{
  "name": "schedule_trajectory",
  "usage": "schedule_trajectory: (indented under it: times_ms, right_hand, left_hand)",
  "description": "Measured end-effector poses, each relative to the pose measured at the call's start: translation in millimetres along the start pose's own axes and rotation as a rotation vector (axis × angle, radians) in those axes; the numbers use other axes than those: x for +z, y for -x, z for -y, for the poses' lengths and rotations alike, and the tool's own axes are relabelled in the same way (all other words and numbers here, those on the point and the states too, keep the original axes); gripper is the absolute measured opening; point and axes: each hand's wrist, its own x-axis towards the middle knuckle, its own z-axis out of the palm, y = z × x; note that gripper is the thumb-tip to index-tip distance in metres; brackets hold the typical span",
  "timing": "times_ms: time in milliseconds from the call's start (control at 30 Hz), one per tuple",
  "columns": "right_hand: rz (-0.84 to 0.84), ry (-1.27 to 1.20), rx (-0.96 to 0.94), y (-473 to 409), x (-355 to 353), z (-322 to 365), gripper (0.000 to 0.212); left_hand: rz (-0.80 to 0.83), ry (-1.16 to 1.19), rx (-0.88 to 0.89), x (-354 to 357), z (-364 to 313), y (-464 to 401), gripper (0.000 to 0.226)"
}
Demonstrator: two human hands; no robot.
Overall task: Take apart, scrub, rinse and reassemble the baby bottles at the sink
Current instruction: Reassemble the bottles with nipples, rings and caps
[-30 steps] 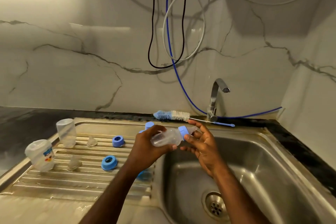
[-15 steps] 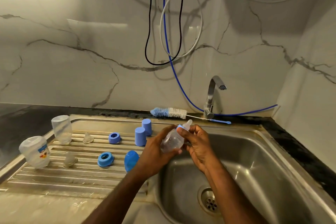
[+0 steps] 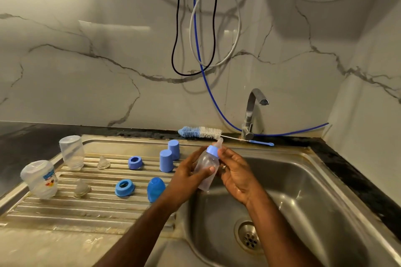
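Note:
My left hand (image 3: 188, 176) grips the body of a small clear baby bottle (image 3: 205, 171), held nearly upright over the sink's left rim. Its blue collar (image 3: 213, 151) and clear teat are on. My right hand (image 3: 235, 171) has its fingertips at the collar; the fingers look loosely bent. On the draining board (image 3: 65, 212) stand two clear bottle bodies (image 3: 72, 152) (image 3: 40, 179) upside down, two clear teats (image 3: 103, 163) (image 3: 81, 188), two blue collars (image 3: 135, 162) (image 3: 124, 187) and three blue caps (image 3: 166, 160) (image 3: 174, 149) (image 3: 155, 189).
A bottle brush (image 3: 201, 132) lies on the back ledge beside the tap (image 3: 252, 112). The steel sink basin (image 3: 303, 212) with its drain (image 3: 249, 236) is at the right. Cables and a blue hose (image 3: 202, 67) hang on the marble wall.
The bottle went from lying almost sideways to nearly upright in my left hand. My right hand stayed at the collar end. The view shifted, baring the blue caps on the board.

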Motion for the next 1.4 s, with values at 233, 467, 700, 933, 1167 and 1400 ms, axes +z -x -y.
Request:
schedule_trajectory:
  times_ms: [233, 467, 700, 933, 1167, 1400]
  right_hand:
    - [-0.247, 0.198, -0.132, -6.2, 9.0, -8.2, 0.056]
    - [-0.060, -0.199, 0.104, -4.5, 8.0, -4.9, 0.058]
    - [0.014, -0.213, 0.047, -6.6, 9.7, -2.5, 0.042]
    - [-0.215, -0.050, -0.082, -10.9, 29.4, -16.5, 0.024]
    - [-0.210, 0.284, -0.104, -16.4, 26.9, -25.5, 0.028]
    - [-0.071, 0.841, -0.283, -64.1, 38.2, -37.5, 0.015]
  left_hand:
    - [-0.134, -0.571, 0.172, 2.6, 8.8, -5.5, 0.079]
    - [0.103, 0.302, -0.161, 4.2, -5.7, 0.1, 0.031]
    - [0.042, 0.204, -0.171, 5.9, -4.7, -2.4, 0.040]
    - [-0.146, -0.533, 0.187, 2.7, 6.2, -6.4, 0.043]
    - [-0.240, -0.773, 0.276, -43.2, -0.7, -15.7, 0.066]
    - [-0.608, -0.780, 0.228, -114.9, -7.1, -21.3, 0.065]
